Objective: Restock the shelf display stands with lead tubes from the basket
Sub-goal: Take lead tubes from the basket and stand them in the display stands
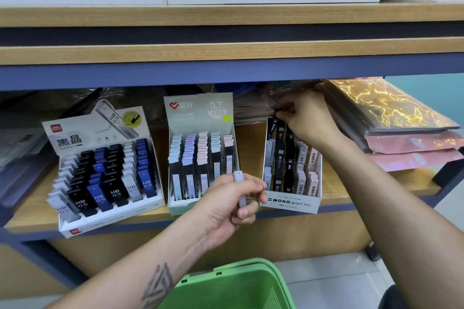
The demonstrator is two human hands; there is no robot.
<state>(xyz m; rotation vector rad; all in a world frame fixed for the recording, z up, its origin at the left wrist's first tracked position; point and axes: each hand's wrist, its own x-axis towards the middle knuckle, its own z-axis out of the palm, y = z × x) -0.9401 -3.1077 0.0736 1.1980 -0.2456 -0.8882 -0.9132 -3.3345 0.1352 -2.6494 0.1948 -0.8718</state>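
Here the left hand [233,204] is gripping a pale grey lead tube [239,189] upright, its fingers curled round the tube just in front of the middle display stand [200,113], with a thin band looped by the fingers. The right hand [305,118] is reaching to the back of the right display stand [292,202], the one printed MONO graph MG, and its fingertips are pinching a black lead tube [277,114] at the top of the rear row. That stand is holding rows of black, grey and pink tubes standing in compartments. The middle stand is carrying pastel-capped tubes in five columns, the rightmost column looking less full than the rest. The left display stand [100,133] is sitting well apart from the hands, filled with black, blue, white and grey tubes marked HB 0.5. All three stands are resting on a wooden shelf [251,148]. A green basket [233,286] is sitting below, between the forearms; what lies inside it cannot be told. Shiny wrapped packets [391,113] are lying stacked to the right of the stands.
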